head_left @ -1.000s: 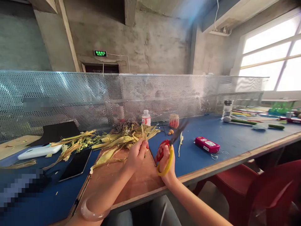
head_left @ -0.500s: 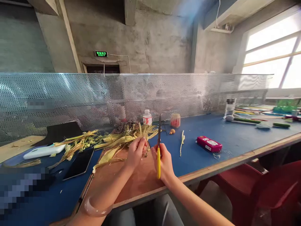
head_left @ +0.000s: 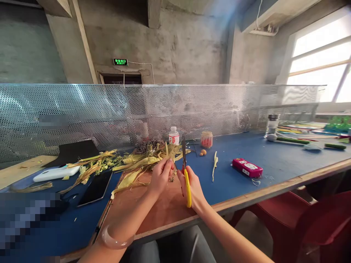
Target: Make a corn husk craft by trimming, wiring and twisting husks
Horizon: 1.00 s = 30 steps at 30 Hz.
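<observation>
My right hand (head_left: pixel 193 184) is closed round yellow-handled scissors (head_left: pixel 187 184), whose dark blades point up and away from me. Just left of it, my left hand (head_left: pixel 161 176) pinches a pale dried corn husk (head_left: pixel 168 150), which stands up from the fingertips close to the blades. Beyond and left of the left hand, a heap of dried husks (head_left: pixel 145 160) spreads over the brown board (head_left: pixel 128 213). Both hands are above this board. My fingers partly hide the lower end of the held husk.
Behind the husks stand a white bottle (head_left: pixel 173 136) and a jar (head_left: pixel 206 139). A husk strip (head_left: pixel 215 166) and a magenta box (head_left: pixel 247 167) lie to the right. At left are a dark phone (head_left: pixel 95 188) and a white case (head_left: pixel 56 173). A mesh partition (head_left: pixel 225 109) closes the back.
The scissors have turned in my right hand, with the handle swinging right and the blades tipping slightly left. My left hand keeps its pinch on the husk. The view has shifted slightly left.
</observation>
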### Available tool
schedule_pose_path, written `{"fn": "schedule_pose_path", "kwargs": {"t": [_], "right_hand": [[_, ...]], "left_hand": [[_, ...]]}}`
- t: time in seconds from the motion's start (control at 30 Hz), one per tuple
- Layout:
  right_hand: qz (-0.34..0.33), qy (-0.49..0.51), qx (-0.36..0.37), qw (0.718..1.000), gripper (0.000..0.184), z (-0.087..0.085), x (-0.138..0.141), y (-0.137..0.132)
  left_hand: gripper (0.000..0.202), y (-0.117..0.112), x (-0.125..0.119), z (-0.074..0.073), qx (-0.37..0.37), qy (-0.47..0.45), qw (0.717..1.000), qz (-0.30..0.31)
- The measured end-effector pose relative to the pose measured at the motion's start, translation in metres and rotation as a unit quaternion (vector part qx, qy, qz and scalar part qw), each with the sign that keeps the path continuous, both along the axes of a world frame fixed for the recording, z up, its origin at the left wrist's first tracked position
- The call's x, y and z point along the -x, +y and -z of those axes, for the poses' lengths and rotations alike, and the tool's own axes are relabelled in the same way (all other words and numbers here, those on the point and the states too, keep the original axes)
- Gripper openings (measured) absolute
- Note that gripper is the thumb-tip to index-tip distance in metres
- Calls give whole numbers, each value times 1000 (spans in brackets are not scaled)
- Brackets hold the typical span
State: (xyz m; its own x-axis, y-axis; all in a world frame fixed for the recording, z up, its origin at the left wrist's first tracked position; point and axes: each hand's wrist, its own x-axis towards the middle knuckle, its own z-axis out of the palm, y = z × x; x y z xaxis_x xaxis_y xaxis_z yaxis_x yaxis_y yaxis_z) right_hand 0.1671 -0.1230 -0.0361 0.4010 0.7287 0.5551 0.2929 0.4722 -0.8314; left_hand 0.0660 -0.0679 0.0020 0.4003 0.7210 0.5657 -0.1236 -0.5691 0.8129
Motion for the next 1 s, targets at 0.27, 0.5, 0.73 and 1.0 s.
{"fn": "schedule_pose_path", "kwargs": {"t": [0.27,0.5,0.73,1.0], "right_hand": [[12,-5,-15,1000,23,-2,-1,-2],[34,-9,-13,999,27,-5,-3,-4],[37,1,-7,999,27,-1,-4,-2],[44,57,-2,997,34,2,-5,-1]], "left_hand": [[32,3,0,4,-13,21,1000,-3],[34,0,1,0,-24,33,999,8],[33,0,1,0,-24,45,999,5],[33,0,1,1,-30,54,998,-11]]}}
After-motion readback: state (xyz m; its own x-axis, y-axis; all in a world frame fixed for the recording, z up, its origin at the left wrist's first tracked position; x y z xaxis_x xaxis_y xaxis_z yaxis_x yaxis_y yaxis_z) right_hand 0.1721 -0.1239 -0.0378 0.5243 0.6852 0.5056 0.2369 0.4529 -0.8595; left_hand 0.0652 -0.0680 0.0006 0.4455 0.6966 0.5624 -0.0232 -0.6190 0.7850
